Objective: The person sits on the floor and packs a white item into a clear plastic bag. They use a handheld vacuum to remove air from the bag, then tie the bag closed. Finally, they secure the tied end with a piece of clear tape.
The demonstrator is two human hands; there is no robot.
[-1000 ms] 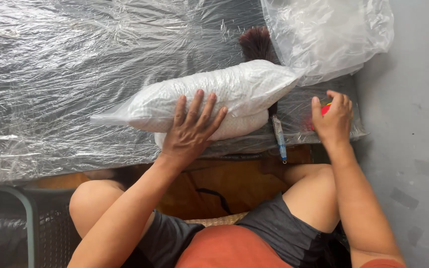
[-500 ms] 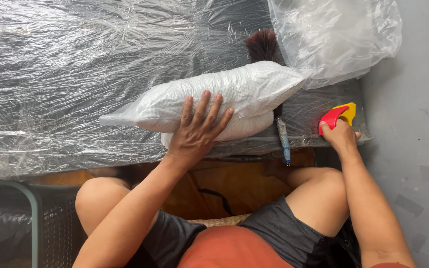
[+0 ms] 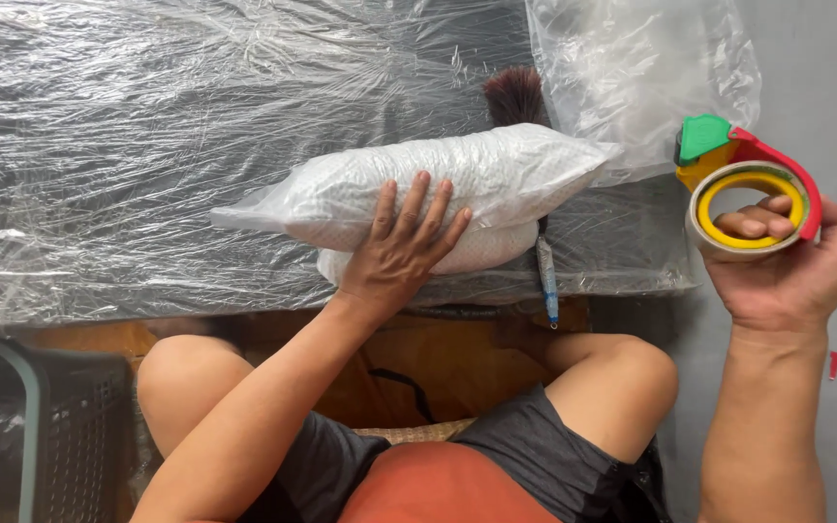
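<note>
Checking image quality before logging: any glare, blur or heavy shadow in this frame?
Head view: sharp overall; bright glare streaks on the clear plastic sheet; the white plastic-wrapped bundle and red-and-yellow tape dispenser evenly lit; dark shadow under the table edge.

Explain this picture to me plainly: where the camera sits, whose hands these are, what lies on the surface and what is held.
The camera is worn on a seated person's head and looks down, so you see their own knees and both bare hands. The left hand presses flat on a white package wrapped in clear plastic, which lies on a low table covered in crinkled plastic sheet. The right hand holds a tape dispenser, red and green with a yellow-cored roll, off to the side above the grey floor. A brush lies partly under the package, and a clear plastic bag sits beyond it. A dark basket stands lower left.
</note>
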